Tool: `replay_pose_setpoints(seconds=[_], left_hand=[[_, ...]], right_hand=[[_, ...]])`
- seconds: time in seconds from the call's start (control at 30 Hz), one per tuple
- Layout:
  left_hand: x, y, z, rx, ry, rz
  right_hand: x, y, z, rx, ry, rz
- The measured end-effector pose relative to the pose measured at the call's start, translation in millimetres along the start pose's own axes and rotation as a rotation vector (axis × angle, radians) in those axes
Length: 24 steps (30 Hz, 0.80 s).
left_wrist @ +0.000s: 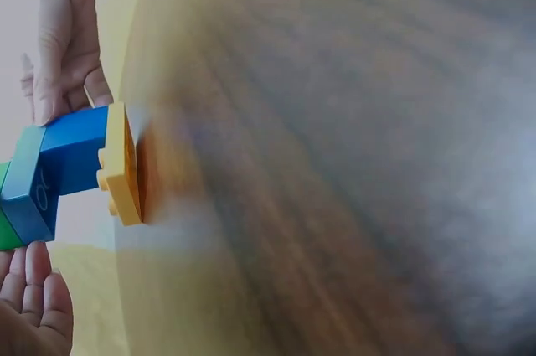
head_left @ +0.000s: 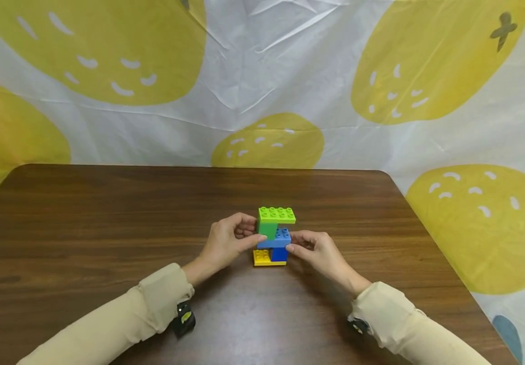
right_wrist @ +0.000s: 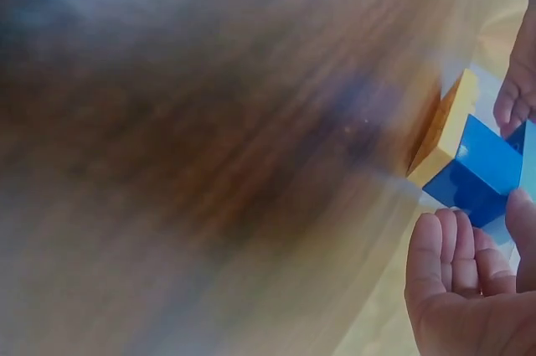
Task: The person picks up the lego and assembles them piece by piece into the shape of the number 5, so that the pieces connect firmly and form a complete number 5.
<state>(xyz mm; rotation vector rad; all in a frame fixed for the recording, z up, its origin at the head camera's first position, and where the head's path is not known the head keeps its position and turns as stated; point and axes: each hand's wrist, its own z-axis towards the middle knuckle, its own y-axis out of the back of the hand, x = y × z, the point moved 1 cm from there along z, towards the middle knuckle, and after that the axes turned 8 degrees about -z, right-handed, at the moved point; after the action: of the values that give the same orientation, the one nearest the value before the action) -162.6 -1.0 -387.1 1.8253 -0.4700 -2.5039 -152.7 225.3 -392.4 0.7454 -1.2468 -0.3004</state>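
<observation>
Between both hands stands a stack of toy building bricks on the table. Its base is a yellow brick plate [head_left: 262,256], with a dark blue brick [head_left: 279,253] on its right part. Above comes a lighter blue brick [head_left: 273,243], then a green brick [head_left: 268,230]. A lime green plate [head_left: 277,215] tops it, overhanging to the right. My left hand [head_left: 228,241] holds the stack's left side, thumb at the green and lighter blue bricks. My right hand [head_left: 321,253] pinches its right side at the blue bricks; the thumb [right_wrist: 519,209] also shows in the right wrist view.
A brown wooden table [head_left: 107,218] extends around the stack. Behind it hangs a white curtain [head_left: 262,61] with large yellow fruit prints. Dark wrist devices are worn at both cream sleeves [head_left: 152,304].
</observation>
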Motion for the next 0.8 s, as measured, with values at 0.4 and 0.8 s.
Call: replay_pose_setpoints(seconds=[0.4, 0.8], left_hand=[[8.1, 0.4, 13.2, -0.078, 0.068, 0.052], [12.4, -0.7, 17.5, -0.096, 0.102, 0.091]], right_hand=[[4.3, -7.1, 9.4, -0.033, -0.039, 0.070], [8.1, -9.8, 14.0, -0.042, -0.122, 0.088]])
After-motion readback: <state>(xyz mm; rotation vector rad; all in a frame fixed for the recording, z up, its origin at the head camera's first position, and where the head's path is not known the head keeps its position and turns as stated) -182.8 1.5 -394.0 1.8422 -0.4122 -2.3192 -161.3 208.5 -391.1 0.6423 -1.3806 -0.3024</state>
